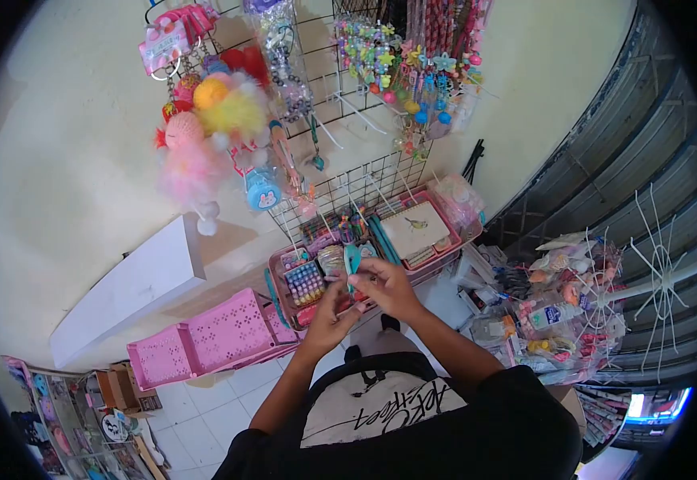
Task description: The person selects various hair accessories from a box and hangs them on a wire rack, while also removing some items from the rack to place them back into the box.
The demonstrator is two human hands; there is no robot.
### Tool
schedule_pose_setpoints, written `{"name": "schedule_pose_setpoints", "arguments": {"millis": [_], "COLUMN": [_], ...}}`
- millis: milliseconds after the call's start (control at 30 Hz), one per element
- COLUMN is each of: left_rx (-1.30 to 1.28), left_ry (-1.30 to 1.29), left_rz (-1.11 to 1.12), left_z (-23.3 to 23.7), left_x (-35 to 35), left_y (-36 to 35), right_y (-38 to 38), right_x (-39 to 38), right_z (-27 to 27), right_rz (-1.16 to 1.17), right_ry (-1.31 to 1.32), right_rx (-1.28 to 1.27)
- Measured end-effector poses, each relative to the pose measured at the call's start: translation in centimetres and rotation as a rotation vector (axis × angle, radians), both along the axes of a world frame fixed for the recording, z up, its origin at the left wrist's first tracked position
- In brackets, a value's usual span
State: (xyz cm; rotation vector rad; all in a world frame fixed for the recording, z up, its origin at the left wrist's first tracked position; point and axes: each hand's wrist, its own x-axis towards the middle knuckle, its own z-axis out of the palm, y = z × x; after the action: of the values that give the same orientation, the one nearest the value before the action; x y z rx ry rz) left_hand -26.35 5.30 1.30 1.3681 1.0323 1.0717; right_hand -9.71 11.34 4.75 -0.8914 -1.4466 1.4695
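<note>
My right hand (390, 290) pinches a small teal item (352, 258) whose kind I cannot make out; it points up from the fingertips. Just left of it is my left hand (328, 322), thumb and fingers apart, with nothing visible in it. Both hands are over a pink basket (284, 314) of small goods. Inside the basket, a pack of purple and white beads or caps (304, 284) lies to the left. A notebook with a drawing on its cover (416, 230) rests in the right part of the baskets.
Hair ties and bead strings (368, 52) and fluffy keychains (188, 156) hang on a black wire grid (308, 40). A pink perforated basket (220, 336) and a white shelf (136, 288) are at left. At right, bagged goods (560, 312) hang beside a metal shutter (636, 136).
</note>
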Motion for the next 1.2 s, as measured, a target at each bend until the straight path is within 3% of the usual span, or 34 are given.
{"name": "schedule_pose_setpoints", "arguments": {"millis": [33, 67, 200, 333, 633, 800, 933, 1000, 1033, 1100, 1133, 1200], "left_rx": [0.128, 0.143, 0.042, 0.038, -0.016, -0.055, -0.214, -0.272, -0.265, -0.169, -0.187, -0.151], "left_ry": [0.064, -0.046, -0.056, -0.054, -0.022, -0.07, 0.067, 0.279, 0.277, 0.397, 0.411, 0.425], "left_rz": [0.116, 0.168, 0.3, 0.372, 0.516, 0.501, 0.286, 0.052, 0.016, -0.149, -0.238, -0.397], "left_z": [0.9, 0.7, -0.4, -1.6, -2.0, -3.0, -4.8, -7.0, -7.7, -8.3, -8.1, -8.9], "left_x": [0.3, 0.1, -1.4, -2.0, -3.0, -4.4, -5.9, -6.2, -5.9, -4.7, -4.0, -2.5], "left_y": [0.0, 0.1, -0.1, -1.4, -4.7, -6.5, -7.8, -8.3, -8.5, -8.8, -8.6, -7.5], "right_y": [0.9, 2.0, 6.5, 11.1, 20.4, 17.6, 11.6, 6.4, 4.0, -2.0, -4.5, -8.1], "right_x": [0.0, 0.0, -0.3, -1.8, -6.8, -6.7, -3.5, -0.8, 1.1, 5.3, 7.4, 9.5], "right_z": [0.7, 1.3, 6.4, 7.8, 5.2, 4.3, -4.2, -8.6, -11.0, -17.8, -19.5, -14.6], "right_rz": [-0.005, -0.034, -0.088, -0.119, -0.135, -0.455, -0.275, -0.112, 0.124, 0.31, 0.603, 1.143], "right_ry": [-0.002, 0.045, 0.184, 0.213, 0.176, -0.114, -0.276, -0.32, -0.502, -0.591, -0.959, -1.174], "right_rx": [0.005, 0.007, 0.123, 0.291, 0.348, 0.679, 0.457, 0.511, 0.155, 0.227, 0.095, -0.037]}}
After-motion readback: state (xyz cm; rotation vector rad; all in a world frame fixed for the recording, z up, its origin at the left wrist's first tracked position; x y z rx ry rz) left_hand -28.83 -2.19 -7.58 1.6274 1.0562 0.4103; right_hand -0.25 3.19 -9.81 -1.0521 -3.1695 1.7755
